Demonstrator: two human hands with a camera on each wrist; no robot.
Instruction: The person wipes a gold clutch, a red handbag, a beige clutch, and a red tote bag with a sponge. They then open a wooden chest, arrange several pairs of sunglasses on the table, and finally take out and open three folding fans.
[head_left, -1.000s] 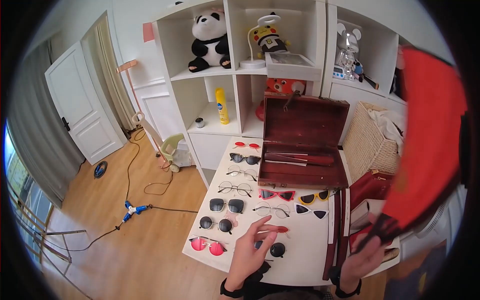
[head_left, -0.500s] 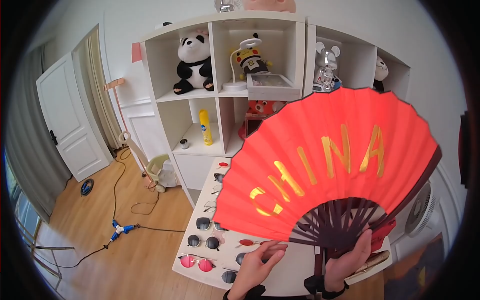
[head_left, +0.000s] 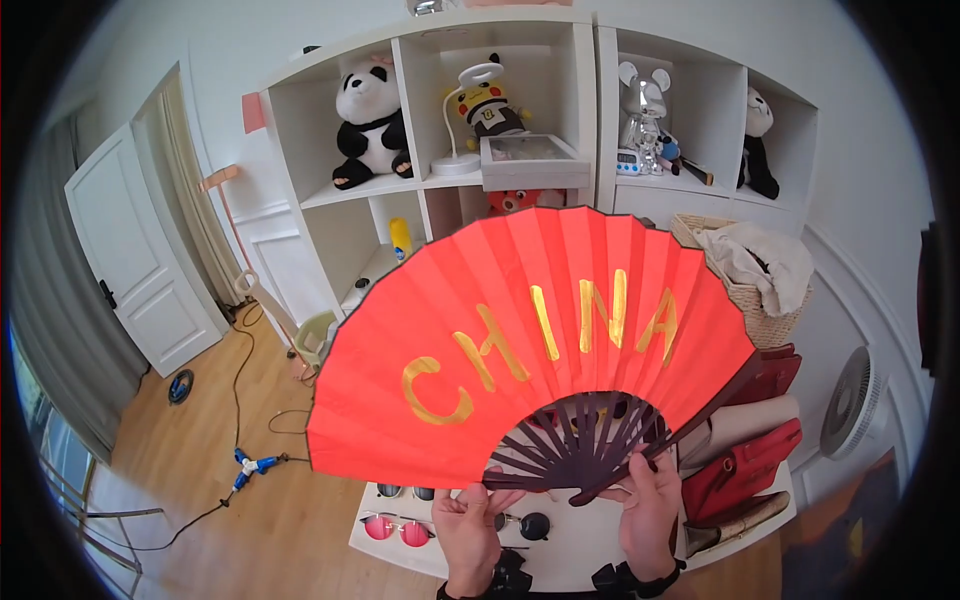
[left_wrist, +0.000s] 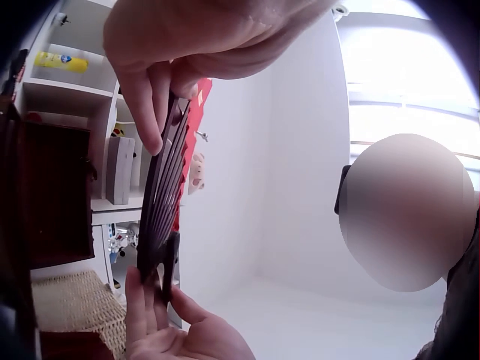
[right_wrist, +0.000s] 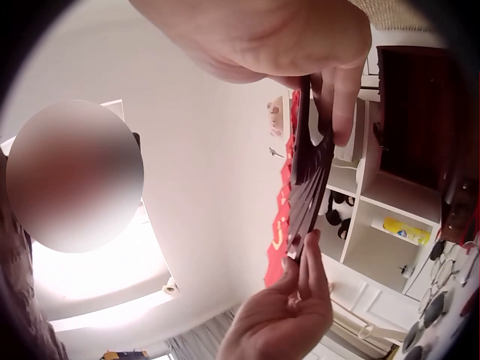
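Note:
A red folding fan with gold letters reading CHINA is spread wide in the head view, its dark ribs meeting at the bottom. My left hand pinches the lower left rib, and my right hand pinches the ribs at the lower right. Seen edge-on in the left wrist view, the dark ribs run between the fingers of both hands. The right wrist view shows the ribs gripped from both ends as well. Most of the table and the box are hidden behind the fan.
Pink-lensed glasses and dark round glasses lie on the white table. Red bags stand at its right, near a fan machine. A shelf with plush toys and a wicker basket are behind.
The folding fan swung down from the right, spread out, and moved left to the centre in front of me. My left hand has taken hold of its left rib.

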